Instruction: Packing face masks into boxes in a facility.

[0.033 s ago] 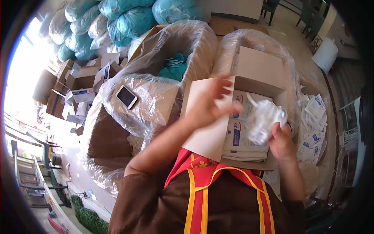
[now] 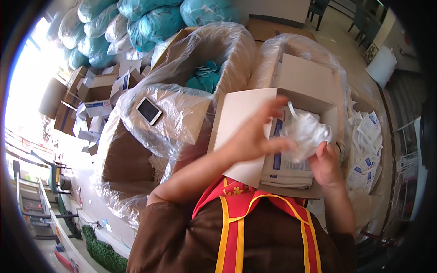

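My right hand (image 2: 327, 166) grips a crumpled white bundle with thin white loops (image 2: 308, 134), thumb toward me. The bundle is blurred, so its exact kind is hard to make out. My left hand (image 2: 261, 136) has its fingers spread and blurred; its thumb is beside the bundle's left side, and I cannot tell whether they touch. Below both hands stands an open cardboard box (image 2: 241, 111) with its flaps folded out. Flat white packets with blue print (image 2: 289, 168) lie stacked inside it, partly hidden by my hands and the bundle.
A plastic-lined carton (image 2: 230, 45) holds teal pieces (image 2: 205, 77). A white phone (image 2: 149, 111) rests on plastic-covered cardboard. Loose white packets (image 2: 366, 145) pile at the right. Teal and clear bags (image 2: 157, 27) and empty cartons (image 2: 98, 93) fill the back left.
My left hand has moved right and slightly down, closer to the white bundle. My right hand still holds the bundle, with little movement.
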`<state>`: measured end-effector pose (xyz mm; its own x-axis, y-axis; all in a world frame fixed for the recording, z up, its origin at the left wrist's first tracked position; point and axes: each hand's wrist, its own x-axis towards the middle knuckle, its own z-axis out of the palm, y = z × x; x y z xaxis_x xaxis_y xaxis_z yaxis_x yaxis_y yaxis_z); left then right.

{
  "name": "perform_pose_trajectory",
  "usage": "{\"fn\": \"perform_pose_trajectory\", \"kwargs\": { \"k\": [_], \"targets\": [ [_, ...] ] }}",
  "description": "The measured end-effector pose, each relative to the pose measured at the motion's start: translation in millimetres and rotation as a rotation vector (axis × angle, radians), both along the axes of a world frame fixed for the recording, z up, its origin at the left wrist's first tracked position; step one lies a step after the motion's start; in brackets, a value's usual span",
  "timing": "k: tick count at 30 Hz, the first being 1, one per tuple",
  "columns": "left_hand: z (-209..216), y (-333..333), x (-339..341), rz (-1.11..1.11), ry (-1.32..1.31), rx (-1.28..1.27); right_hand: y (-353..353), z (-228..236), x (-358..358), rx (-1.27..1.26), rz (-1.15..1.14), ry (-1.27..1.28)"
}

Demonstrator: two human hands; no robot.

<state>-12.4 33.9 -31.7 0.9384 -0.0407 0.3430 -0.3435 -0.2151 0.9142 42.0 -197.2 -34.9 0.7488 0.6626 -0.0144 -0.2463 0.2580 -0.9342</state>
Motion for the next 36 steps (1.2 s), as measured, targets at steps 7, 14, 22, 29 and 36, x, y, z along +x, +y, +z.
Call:
{"fn": "perform_pose_trajectory", "kwargs": {
  "k": [7, 14, 22, 29, 36],
  "targets": [
    [11, -6, -27, 0.122, -0.083, 0.322, 42, 11, -17, -0.025, 0.433, -0.131],
    [-5, 17, -64, 0.517, -0.322, 0.479, 48, 23, -39, -0.137, 0.507, -0.664],
    [14, 196, -173, 1.511, -0.219, 0.533, 8, 22, 21, -0.483, 0.290, -0.750],
    [-59, 266, -257, 1.336, 0.538, 0.800, 34, -26, 106, -1.019, 0.323, -1.257],
    [-33, 173, -130, 0.987, 0.169, 0.592, 64, -64, 140, -1.282, 0.303, -1.293]
  ]
}}
